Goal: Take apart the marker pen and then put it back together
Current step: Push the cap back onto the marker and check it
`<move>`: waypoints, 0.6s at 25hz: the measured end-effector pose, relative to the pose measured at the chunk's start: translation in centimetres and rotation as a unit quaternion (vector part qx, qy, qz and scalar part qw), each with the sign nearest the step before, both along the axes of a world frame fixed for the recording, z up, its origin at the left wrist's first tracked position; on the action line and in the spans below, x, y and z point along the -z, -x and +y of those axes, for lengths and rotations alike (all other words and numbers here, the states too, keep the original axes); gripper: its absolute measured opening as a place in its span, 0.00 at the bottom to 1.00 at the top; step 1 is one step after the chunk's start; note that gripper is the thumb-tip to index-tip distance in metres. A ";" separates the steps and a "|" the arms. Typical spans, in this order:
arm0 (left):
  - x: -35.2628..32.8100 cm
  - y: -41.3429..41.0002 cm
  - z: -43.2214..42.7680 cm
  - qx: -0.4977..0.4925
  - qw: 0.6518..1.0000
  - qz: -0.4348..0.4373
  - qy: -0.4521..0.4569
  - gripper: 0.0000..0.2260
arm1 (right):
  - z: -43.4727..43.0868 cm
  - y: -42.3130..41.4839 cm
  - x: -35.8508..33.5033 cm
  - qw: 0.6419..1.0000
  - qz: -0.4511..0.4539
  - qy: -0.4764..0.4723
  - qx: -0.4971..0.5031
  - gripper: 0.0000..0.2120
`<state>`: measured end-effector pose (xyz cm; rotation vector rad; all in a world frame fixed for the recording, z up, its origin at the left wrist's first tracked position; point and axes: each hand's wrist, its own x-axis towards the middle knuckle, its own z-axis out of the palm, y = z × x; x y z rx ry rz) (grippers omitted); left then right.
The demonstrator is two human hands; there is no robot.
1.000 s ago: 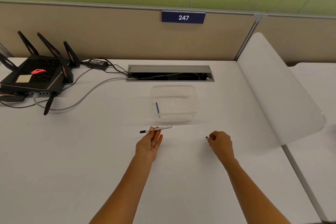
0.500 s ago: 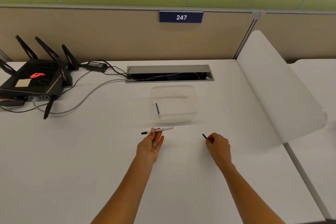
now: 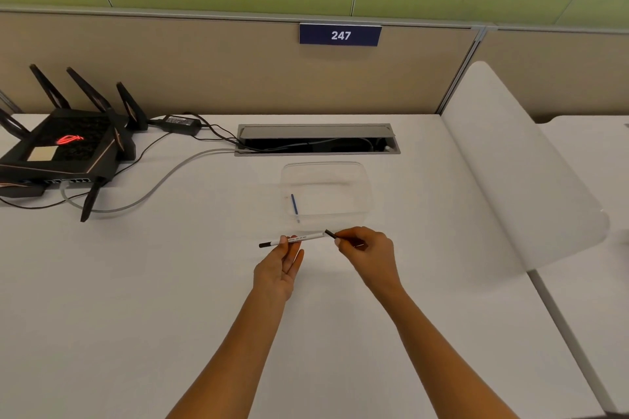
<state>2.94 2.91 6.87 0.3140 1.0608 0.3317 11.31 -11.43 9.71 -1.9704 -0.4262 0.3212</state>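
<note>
My left hand [image 3: 279, 265] pinches a white marker barrel [image 3: 304, 237] with a black tip at its left end, holding it roughly level just above the white desk [image 3: 136, 299]. My right hand [image 3: 367, 253] grips a small black piece [image 3: 330, 234], thin and dark, with its free end touching the barrel's right end. Most of this piece is hidden inside my fingers. Behind the hands stands a clear plastic box [image 3: 360, 180] with a thin blue refill [image 3: 294, 203] lying inside near its left wall.
A black router [image 3: 64, 150] with antennas and its cables sit at the far left. A cable slot [image 3: 316, 139] runs along the back of the desk. A white curved divider [image 3: 517, 187] rises on the right, by the desk's edge.
My right hand has moved left and up from the desk with the black piece, bringing it to the barrel's right end. My left hand has kept the barrel in nearly the same place.
</note>
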 end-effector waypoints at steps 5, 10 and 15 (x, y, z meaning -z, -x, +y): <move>-0.2 0.1 0.2 -0.006 1.000 -0.004 0.003 0.06 | 0.4 0.6 -0.1 1.000 -0.016 0.000 -0.004 0.07; -0.3 0.3 0.1 -0.004 1.000 -0.008 -0.002 0.06 | 0.5 0.7 -0.2 0.999 -0.034 0.020 -0.011 0.07; -0.4 0.4 0.4 0.003 0.999 -0.004 -0.035 0.07 | 0.3 0.2 -0.5 0.997 -0.054 0.046 -0.038 0.08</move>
